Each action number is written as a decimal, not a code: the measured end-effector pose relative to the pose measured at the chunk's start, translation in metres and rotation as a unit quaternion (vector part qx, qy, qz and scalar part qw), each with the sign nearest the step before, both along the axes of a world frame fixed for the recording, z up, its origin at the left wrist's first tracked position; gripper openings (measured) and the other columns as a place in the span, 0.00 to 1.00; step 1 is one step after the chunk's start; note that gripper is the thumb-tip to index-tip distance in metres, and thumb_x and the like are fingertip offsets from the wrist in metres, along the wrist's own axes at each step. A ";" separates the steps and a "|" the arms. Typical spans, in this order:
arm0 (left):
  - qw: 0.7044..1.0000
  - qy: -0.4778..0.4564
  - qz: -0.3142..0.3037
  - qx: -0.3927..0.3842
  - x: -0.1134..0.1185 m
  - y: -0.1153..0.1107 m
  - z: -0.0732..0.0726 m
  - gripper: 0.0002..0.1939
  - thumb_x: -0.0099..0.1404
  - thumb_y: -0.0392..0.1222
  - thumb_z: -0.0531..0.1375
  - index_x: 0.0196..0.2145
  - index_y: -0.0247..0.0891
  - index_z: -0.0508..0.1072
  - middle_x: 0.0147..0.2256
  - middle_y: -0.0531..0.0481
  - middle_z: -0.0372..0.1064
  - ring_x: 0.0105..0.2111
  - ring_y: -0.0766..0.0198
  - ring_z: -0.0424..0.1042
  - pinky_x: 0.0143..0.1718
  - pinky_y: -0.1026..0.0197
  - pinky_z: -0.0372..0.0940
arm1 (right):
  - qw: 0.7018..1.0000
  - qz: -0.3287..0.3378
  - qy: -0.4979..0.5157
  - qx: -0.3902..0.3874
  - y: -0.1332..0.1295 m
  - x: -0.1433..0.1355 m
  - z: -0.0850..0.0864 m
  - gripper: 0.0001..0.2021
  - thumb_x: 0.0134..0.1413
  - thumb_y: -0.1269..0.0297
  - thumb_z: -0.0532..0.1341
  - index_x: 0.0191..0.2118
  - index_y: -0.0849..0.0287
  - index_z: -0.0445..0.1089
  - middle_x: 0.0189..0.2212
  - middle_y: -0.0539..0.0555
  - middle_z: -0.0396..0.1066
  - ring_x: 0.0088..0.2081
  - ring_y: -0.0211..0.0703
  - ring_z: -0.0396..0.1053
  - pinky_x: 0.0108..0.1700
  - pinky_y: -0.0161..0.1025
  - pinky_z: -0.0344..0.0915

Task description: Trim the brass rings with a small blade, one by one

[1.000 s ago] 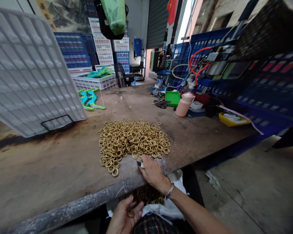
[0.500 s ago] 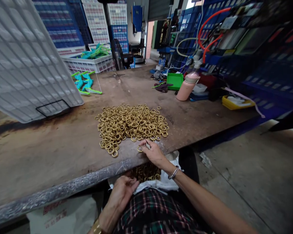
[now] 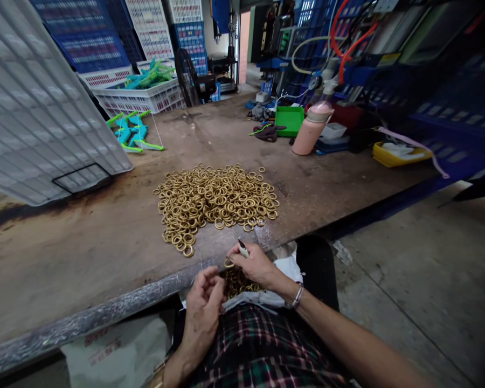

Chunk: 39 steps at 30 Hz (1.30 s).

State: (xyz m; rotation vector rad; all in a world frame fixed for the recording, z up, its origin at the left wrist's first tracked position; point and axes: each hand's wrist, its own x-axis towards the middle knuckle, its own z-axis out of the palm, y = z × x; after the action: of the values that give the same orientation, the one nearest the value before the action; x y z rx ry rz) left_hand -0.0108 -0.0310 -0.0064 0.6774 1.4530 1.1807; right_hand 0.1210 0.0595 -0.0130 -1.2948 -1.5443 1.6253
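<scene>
Head view: holds one brass ring [image 3: 228, 266] pinched in right grip [image 3: 255, 265], near table edge [image 3: 105, 226] and open white sack [image 3: 290, 268]; also there, dark-tipped tool [image 3: 243, 248]. Close by, left grip [image 3: 204, 304], half-curled; cannot tell whether closed on anything. Probably best to pinch by the rim, with dark tip clear of left grip. In white sack: loose rings [image 3: 238, 284]. On table: ring pile [image 3: 222, 196]. In white crate [image 3: 139, 101]: teal and green pieces [image 3: 151, 74]. In yellow tray [image 3: 382, 157]: pale items [image 3: 396, 149], unclear.

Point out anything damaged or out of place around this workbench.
A dark stain discolours the brown tabletop by the white ribbed plastic crate, perhaps scorching. A crumpled whitish scrap lies on the grey concrete floor, like litter.
</scene>
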 end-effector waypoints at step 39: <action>0.995 -0.078 -0.065 -0.017 0.008 0.031 0.002 0.17 0.55 0.54 0.58 0.28 0.37 0.62 0.20 0.58 0.63 0.15 0.74 0.58 0.15 0.71 0.54 | 0.874 0.195 -0.365 0.253 -0.009 -0.002 0.015 0.10 0.51 0.71 0.51 0.38 0.61 0.66 0.32 0.55 0.71 0.32 0.41 0.67 0.31 0.34 0.52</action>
State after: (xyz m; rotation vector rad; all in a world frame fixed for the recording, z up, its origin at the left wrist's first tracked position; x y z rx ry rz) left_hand -0.0032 0.0000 -0.0048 0.6327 1.2764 1.0806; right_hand 0.1186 0.0510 0.0017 -1.4163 -2.6106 0.8006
